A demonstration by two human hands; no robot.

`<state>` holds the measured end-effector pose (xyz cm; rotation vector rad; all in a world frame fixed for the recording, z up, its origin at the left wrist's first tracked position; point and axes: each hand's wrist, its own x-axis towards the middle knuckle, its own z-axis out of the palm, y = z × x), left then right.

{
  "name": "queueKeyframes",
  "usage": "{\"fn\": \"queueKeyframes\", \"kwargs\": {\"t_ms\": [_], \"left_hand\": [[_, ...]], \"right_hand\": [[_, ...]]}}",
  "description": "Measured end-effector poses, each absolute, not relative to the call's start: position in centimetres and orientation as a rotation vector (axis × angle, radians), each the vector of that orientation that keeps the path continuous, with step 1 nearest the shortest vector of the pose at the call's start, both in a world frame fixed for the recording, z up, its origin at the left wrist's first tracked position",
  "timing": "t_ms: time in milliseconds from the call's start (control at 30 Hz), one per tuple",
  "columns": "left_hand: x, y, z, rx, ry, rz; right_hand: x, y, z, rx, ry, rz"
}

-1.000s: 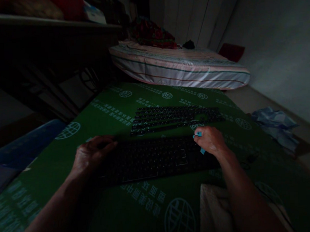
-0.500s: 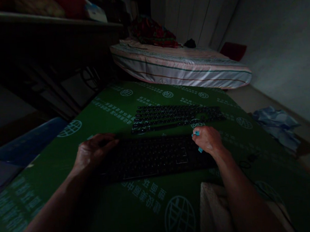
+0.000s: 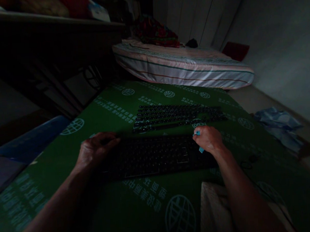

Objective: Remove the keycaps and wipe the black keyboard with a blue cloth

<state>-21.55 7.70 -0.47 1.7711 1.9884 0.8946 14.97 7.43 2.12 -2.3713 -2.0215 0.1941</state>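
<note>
A black keyboard [image 3: 151, 155] with its keycaps off lies flat on the green board, its switch plate bare. At its upper left corner, my left hand [image 3: 97, 146] is closed on the edge, thumb and fingers together. My right hand [image 3: 208, 139] is a closed fist over the keyboard's right part, around a small light-blue tool [image 3: 201, 150]; its ends show above and below the fingers, and its working end is hidden. Just behind the keyboard, loose black keycaps [image 3: 165, 117] are set out in rows.
The green printed board [image 3: 118, 206] forms the work surface. A beige cloth [image 3: 212, 202] lies by my right forearm, with a dark cable [image 3: 247, 165] beyond it. A bed [image 3: 183, 68] stands at the far edge, a dark table [image 3: 50, 21] at left. Crumpled blue-white material [image 3: 278, 124] is on the right.
The whole view has shifted slightly, so everything sits a little further right. Both hands keep their grips and places on the keyboard.
</note>
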Motion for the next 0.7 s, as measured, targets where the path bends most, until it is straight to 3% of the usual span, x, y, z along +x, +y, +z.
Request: {"fn": "queueKeyframes", "kwargs": {"t_ms": [700], "left_hand": [[-21.9,7.86,-0.9,1.81,1.976,0.907]], "right_hand": [[14.75,7.47,2.02,-2.413,-1.984,0.168]]}}
